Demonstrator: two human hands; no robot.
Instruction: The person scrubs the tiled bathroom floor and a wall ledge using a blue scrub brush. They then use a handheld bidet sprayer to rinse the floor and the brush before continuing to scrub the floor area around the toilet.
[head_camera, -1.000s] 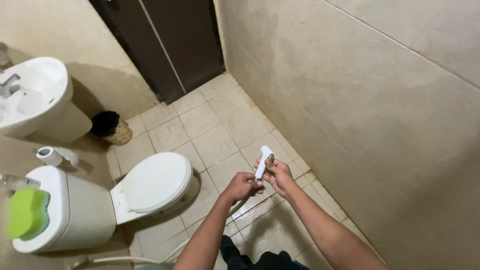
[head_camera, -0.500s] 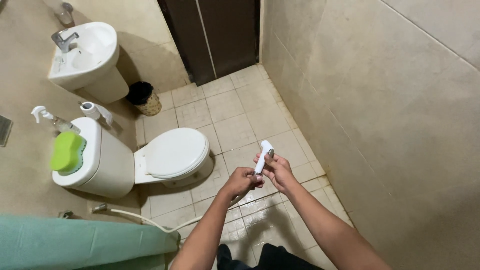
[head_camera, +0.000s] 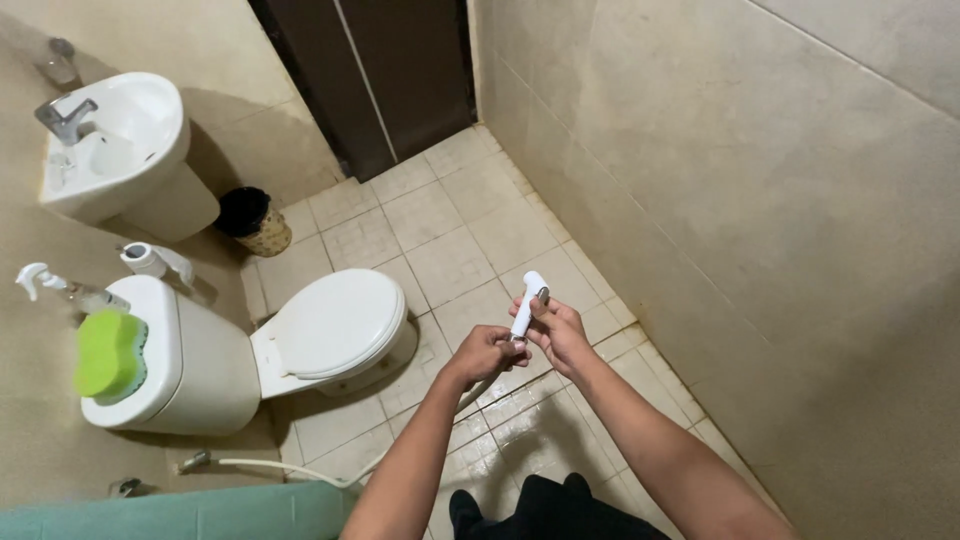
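Between both hands, a white bidet sprayer (head_camera: 527, 303) is gripped: right hand (head_camera: 557, 333) wraps its handle, left hand (head_camera: 483, 353) pinches its base. Its hose (head_camera: 300, 470) trails leftward below them; no water sprays yet.

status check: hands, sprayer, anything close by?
Left hand grips the hose end under the white bidet sprayer. Right hand in a grip on its handle. Toilet, lid shut, sits just left, not touching.

Tiled floor (head_camera: 450, 240), toilet (head_camera: 250, 350), bin (head_camera: 252, 220)

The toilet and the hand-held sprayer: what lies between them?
In the head view, only bare floor tiles separate the toilet from the white bidet sprayer held in both hands.
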